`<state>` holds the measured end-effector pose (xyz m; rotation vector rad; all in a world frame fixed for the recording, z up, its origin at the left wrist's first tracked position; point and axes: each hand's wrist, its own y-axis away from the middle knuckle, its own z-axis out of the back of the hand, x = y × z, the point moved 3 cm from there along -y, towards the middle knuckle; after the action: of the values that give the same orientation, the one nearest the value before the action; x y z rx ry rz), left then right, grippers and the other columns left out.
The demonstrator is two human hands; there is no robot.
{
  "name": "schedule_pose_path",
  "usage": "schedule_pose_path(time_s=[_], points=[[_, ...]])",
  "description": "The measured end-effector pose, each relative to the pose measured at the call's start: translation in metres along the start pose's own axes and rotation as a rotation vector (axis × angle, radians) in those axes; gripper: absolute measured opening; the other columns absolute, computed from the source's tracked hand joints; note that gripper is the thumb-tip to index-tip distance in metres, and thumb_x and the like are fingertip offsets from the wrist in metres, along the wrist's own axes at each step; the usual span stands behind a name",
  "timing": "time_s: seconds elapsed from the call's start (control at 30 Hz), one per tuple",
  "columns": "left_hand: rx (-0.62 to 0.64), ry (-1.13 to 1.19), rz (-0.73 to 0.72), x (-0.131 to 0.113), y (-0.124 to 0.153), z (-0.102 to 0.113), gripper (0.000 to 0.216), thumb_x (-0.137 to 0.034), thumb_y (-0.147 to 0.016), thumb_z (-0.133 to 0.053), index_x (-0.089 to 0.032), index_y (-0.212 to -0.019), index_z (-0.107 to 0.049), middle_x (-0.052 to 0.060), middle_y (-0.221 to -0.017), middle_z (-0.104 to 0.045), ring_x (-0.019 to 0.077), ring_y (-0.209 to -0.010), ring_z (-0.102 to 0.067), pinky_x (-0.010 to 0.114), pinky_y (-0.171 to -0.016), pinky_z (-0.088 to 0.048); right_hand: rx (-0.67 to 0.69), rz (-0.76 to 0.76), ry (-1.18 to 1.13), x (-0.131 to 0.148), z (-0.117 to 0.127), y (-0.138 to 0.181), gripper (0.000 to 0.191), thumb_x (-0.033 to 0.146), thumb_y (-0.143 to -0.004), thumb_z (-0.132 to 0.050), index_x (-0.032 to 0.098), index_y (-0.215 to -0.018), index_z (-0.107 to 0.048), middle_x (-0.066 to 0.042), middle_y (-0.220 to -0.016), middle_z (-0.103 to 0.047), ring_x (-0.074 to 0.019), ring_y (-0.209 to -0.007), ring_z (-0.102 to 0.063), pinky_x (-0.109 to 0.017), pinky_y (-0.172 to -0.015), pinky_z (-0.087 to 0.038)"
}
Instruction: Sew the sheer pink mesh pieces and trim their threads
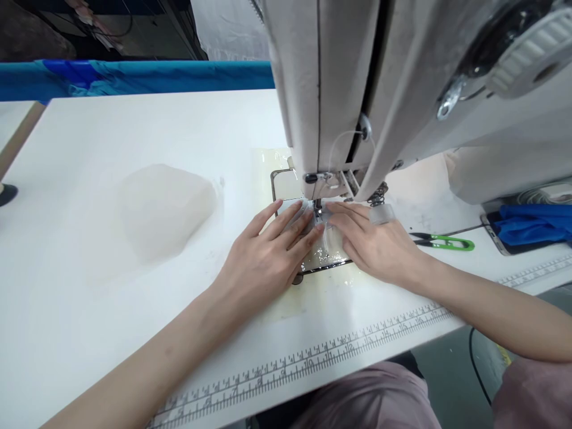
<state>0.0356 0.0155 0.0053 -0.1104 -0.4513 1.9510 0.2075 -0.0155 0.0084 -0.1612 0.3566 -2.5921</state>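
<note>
My left hand [272, 253] lies palm down at the sewing machine [330, 89], its fingers spread flat left of the presser foot [317, 208]. On the other side of the foot rests my right hand [375, 238], fingers stretched out and pointing at the needle area. Both sets of fingertips touch the machine bed around a pale, thin piece [301, 205] that is mostly covered; I cannot make out what it is. A shiny clear covering [328, 256] lies over the needle plate area. Neither hand grips anything visible.
Thread snips [447, 242] with green handles lie right of my right hand. Beyond them are a phone [496, 232] and blue cloth [536, 223]. A printed ruler strip [308, 363] runs along the front edge of the white table [67, 238]. Blue fabric [179, 77] borders the far edge.
</note>
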Motion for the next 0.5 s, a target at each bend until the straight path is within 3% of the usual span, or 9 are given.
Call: schedule_pose_path(time_s=[0.17, 0.5], points=[[0.025, 0.002, 0.027, -0.0043, -0.0004, 0.0023, 0.04, -0.012, -0.089, -0.051, -0.012, -0.128, -0.055, 0.015, -0.127, -0.06, 0.0327, -0.125, -0.05, 0.055, -0.106, -0.04, -0.022, -0.009, 0.084, -0.0013, -0.0028, -0.001, 0.03, 0.011, -0.088, -0.042, 0.01, -0.111, -0.062, -0.015, -0.114, -0.066, -0.0254, -0.11, -0.056, -0.037, -0.082, -0.05], [0.032, -0.052, -0.002, -0.0049, -0.0013, 0.0034, 0.041, -0.011, -0.09, -0.048, -0.012, -0.13, -0.053, 0.015, -0.126, -0.061, 0.0318, -0.122, -0.053, 0.055, -0.105, -0.04, -0.009, -0.021, 0.144, -0.0049, -0.0045, -0.0055, 0.031, 0.016, -0.09, -0.043, 0.014, -0.112, -0.064, -0.012, -0.117, -0.065, -0.0254, -0.111, -0.053, -0.042, -0.092, -0.045]])
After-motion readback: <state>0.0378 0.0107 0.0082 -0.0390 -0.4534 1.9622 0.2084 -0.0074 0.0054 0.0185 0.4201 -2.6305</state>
